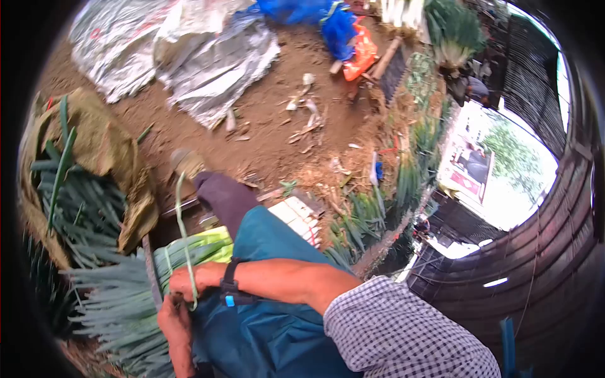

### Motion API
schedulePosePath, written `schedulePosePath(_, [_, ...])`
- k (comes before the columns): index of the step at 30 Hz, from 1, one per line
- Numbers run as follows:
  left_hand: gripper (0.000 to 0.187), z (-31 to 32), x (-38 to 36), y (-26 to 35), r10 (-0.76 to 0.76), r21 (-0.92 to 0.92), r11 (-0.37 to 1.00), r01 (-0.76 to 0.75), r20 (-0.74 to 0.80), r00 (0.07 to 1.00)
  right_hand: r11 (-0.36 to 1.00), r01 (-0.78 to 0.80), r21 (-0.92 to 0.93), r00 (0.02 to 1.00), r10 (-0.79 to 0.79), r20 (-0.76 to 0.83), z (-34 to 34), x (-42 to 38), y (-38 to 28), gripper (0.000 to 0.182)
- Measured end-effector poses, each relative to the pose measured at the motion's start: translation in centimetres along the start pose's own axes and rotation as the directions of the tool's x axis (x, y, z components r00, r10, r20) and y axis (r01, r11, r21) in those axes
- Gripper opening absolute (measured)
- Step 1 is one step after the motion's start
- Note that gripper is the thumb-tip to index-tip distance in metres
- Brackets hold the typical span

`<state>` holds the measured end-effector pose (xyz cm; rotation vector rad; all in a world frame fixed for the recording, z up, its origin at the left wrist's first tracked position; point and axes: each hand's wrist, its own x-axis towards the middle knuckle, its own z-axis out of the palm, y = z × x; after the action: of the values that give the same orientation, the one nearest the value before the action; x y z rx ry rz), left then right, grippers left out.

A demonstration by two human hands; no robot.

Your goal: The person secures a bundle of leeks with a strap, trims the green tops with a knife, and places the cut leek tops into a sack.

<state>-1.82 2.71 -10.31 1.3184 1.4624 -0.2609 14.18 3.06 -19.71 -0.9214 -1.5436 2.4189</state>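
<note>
Gripping a thin green tie strip (183, 233), the right hand (192, 280) is closing its fingers around the strip where it crosses the bundle of green onions (135, 283). The left hand (173, 321) is sitting just below the right hand, pressing against the same bundle; I cannot tell whether its fingers are closed on the strip or only bracing the stalks, since the right hand and the blue apron (265, 321) are covering part of it. The bundle is lying across the person's lap, its leafy ends fanning out away from the hands, and the strip is running up from the right hand toward the shoe (186, 162) beyond the bundle.

Judging by the look, the bundle is going to be bulky yet fairly light, its stalks soft and easily bruised, so taking hold around the tied middle rather than the loose leaf tips seems wisest. The strip is looking thin, limp and probably slippery, needing a pinch close to the bundle.

Beside the bundle, on the side away from the apron, more onions are lying on a burlap sack (104, 151). Far beyond the bundle, grey tarpaulins (176, 57) are spreading over the dirt ground (277, 120).
</note>
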Motion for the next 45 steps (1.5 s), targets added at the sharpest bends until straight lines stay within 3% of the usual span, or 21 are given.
schedulePosePath(3, [0.009, -0.3, 0.3, -0.6, -0.038, -0.013, 0.999, 0.039, 0.088, 0.995, 0.998, -0.056, 0.006, 0.997, 0.056, 0.053, 1.5, 1.0, 2.4, 0.013])
schedulePosePath(4, [0.011, 0.2, 0.2, -1.4, 0.049, -0.017, 0.999, -0.048, 0.034, 0.998, 1.000, 0.027, 0.001, 0.998, -0.027, 0.060, 2.0, 1.5, 3.5, 0.014])
schedulePosePath(7, [0.010, 0.0, 0.5, -1.1, -0.021, -0.080, 0.996, 0.027, 0.070, 0.997, 0.996, -0.071, 0.061, 0.997, 0.070, 0.019, 1.1, 0.8, 1.8, 0.014])
schedulePosePath(8, [0.009, -0.3, 0.7, -1.1, -0.104, 0.028, 0.994, 0.102, 0.109, 0.989, 0.997, -0.056, 0.044, 0.995, 0.059, -0.077, 1.2, 0.1, 1.2, 0.021])
schedulePosePath(11, [0.026, 0.3, 0.3, -1.2, -0.195, 0.028, 0.981, 0.193, 0.139, 0.971, 0.954, -0.046, -0.295, 0.921, -0.074, -0.382, 3.3, 0.5, 0.5, 0.018])
schedulePosePath(12, [0.013, 1.2, -0.1, -1.8, -0.027, 0.166, 0.986, 0.028, -0.003, 1.000, 0.932, -0.052, -0.358, 0.869, -0.134, -0.476, 4.2, 0.2, 0.2, 0.016])
schedulePosePath(15, [0.012, 0.1, 0.3, 3.7, 0.264, 0.114, 0.960, -0.254, -0.078, 0.961, 0.930, 0.073, -0.361, 0.790, -0.275, -0.548, 4.8, 0.1, 0.6, 0.016])
schedulePosePath(16, [0.014, 0.0, -0.2, 4.3, 0.233, 0.206, 0.956, -0.210, -0.092, 0.968, 0.921, 0.125, -0.369, 0.751, -0.331, -0.572, 4.7, -0.2, 0.8, 0.015])
schedulePosePath(19, [0.015, -0.3, -0.2, 2.2, 0.394, 0.359, 0.861, -0.360, -0.024, 0.919, 0.959, 0.088, -0.269, 0.892, -0.196, -0.408, 4.6, 0.8, 1.5, 0.013])
schedulePosePath(23, [0.020, 0.6, -0.7, -0.4, 0.413, 0.478, 0.802, -0.358, -0.011, 0.911, 0.998, 0.039, 0.056, 0.969, -0.024, -0.246, 3.6, 1.4, 3.1, 0.023])
schedulePosePath(24, [0.021, 0.8, -0.6, -0.4, 0.425, 0.479, 0.793, -0.376, 0.007, 0.905, 0.994, 0.111, -0.004, 0.961, -0.108, -0.253, 3.9, 2.5, 4.3, 0.028])
schedulePosePath(25, [0.022, 0.5, -0.7, -0.9, 0.428, 0.497, 0.778, -0.384, 0.027, 0.903, 0.975, 0.176, 0.135, 0.966, -0.144, -0.217, 3.3, 2.0, 4.5, 0.024])
schedulePosePath(27, [0.007, 2.7, -0.7, -3.9, 0.578, 0.505, 0.747, -0.433, -0.170, 0.798, 0.984, -0.002, 0.180, 0.996, 0.018, -0.087, 3.4, 2.5, 4.6, 0.016])
schedulePosePath(30, [0.011, 1.0, -0.8, -0.7, 0.423, 0.418, 0.831, -0.365, -0.051, 0.904, 0.993, 0.096, -0.073, 0.958, -0.112, -0.264, 1.7, -0.1, 1.1, 0.010])
schedulePosePath(33, [0.016, 0.2, -0.9, -0.2, 0.347, 0.480, 0.829, -0.288, -0.037, 0.937, 0.948, 0.110, -0.298, 0.961, -0.178, -0.214, 2.4, 0.5, 1.2, 0.007])
schedulePosePath(36, [0.015, 0.8, -1.2, -0.8, 0.363, 0.520, 0.808, -0.276, -0.071, 0.929, 0.949, 0.145, -0.279, 0.923, -0.231, -0.307, 1.7, 0.7, 0.9, 0.008])
schedulePosePath(38, [0.013, 1.0, -1.5, -1.4, 0.380, 0.541, 0.791, -0.286, -0.068, 0.922, 0.962, 0.091, -0.258, 0.931, -0.174, -0.320, 1.9, 1.1, 1.0, 0.010])
schedulePosePath(40, [0.012, 1.0, -1.6, -1.6, 0.387, 0.552, 0.775, -0.306, -0.032, 0.921, 0.995, -0.035, 0.098, 0.910, 0.072, -0.409, 1.0, 1.7, 2.0, 0.011])
schedulePosePath(42, [0.012, 0.9, -1.4, -1.8, 0.402, 0.544, 0.774, -0.323, -0.028, 0.915, 0.910, -0.099, 0.403, 0.898, 0.256, -0.358, -1.0, 1.6, 3.1, 0.020])
schedulePosePath(43, [0.012, 1.0, -1.3, -1.7, 0.411, 0.539, 0.773, -0.334, -0.025, 0.911, 0.930, -0.160, 0.332, 0.861, 0.296, -0.414, -1.6, 1.3, 2.8, 0.025])
schedulePosePath(45, [0.009, 0.8, -1.1, -1.5, 0.415, 0.523, 0.778, -0.349, -0.011, 0.910, 0.852, -0.422, 0.308, 0.864, 0.482, -0.149, -2.0, 1.4, 2.2, 0.039])
